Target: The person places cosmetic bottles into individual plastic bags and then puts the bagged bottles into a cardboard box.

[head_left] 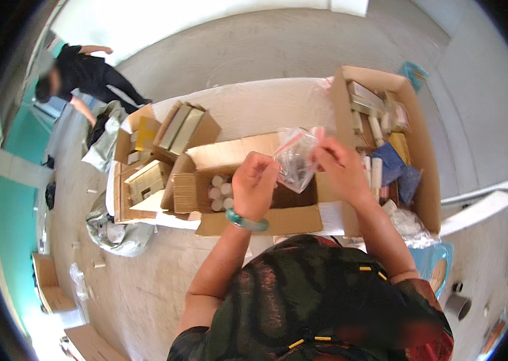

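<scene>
Both hands, left (255, 183) & right (339, 165), pinch clear zip bag (295, 159) over open brown carton (248, 219); taller carton (417, 150) at 3 o'clock.

My arms are bare from the short sleeves down. On my left wrist I wear a green bangle (246, 221), smooth and round. My top (314, 295) is dark, with green and black stripes and red parts at the sleeves, and it has some small yellow marks.

Green bangle (246, 222), clear red-edged bag (296, 159), brown cardboard box (248, 180).
</scene>
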The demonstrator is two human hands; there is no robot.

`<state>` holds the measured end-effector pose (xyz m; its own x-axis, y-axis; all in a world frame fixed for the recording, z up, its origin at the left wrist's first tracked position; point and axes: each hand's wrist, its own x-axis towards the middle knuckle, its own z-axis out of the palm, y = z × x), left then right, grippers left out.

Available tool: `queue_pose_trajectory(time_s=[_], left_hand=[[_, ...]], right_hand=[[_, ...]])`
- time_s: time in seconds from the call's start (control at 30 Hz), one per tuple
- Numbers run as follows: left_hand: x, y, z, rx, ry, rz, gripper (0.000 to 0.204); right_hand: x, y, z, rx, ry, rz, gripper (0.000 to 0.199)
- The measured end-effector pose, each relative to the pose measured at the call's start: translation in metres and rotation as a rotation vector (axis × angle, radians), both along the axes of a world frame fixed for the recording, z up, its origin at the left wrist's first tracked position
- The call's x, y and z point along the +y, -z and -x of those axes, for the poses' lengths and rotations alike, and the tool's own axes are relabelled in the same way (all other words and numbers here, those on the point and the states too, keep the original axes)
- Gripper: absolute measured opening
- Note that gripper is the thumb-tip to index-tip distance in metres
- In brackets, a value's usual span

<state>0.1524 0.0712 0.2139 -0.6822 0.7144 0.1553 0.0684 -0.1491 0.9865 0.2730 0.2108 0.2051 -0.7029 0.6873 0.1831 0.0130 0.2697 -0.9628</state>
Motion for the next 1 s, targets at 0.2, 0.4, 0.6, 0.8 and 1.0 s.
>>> queue_pose_trajectory(time_s=[0.2,0.4,0.6,0.8,1.0], left_hand=[[-0.002,-0.004,0.003,0.563,-0.216,0.111,0.004],[0.006,-0.026,-0.001,0.691,-0.089,0.112,0.010],[0.007,-0.036,0.007,0.764,-0.006,0.070,0.009],[0.018,-0.042,0.001,0.987,-0.034,0.172,0.006],[0.021,-0.041,-0.006,0.868,0.192,0.106,0.028]], right_hand=[[-0.025,-0.033,0.002,0.015,0.122,-0.422,0.015],[-0.032,-0.061,-0.004,0.065,-0.295,-0.812,0.027],[-0.029,-0.067,-0.005,-0.224,-0.295,-0.910,0.031],[-0.026,-0.051,-0.010,-0.447,-0.504,-1.058,0.029],[-0.007,-0.011,-0.011,-0.347,-0.365,-0.782,0.018]])
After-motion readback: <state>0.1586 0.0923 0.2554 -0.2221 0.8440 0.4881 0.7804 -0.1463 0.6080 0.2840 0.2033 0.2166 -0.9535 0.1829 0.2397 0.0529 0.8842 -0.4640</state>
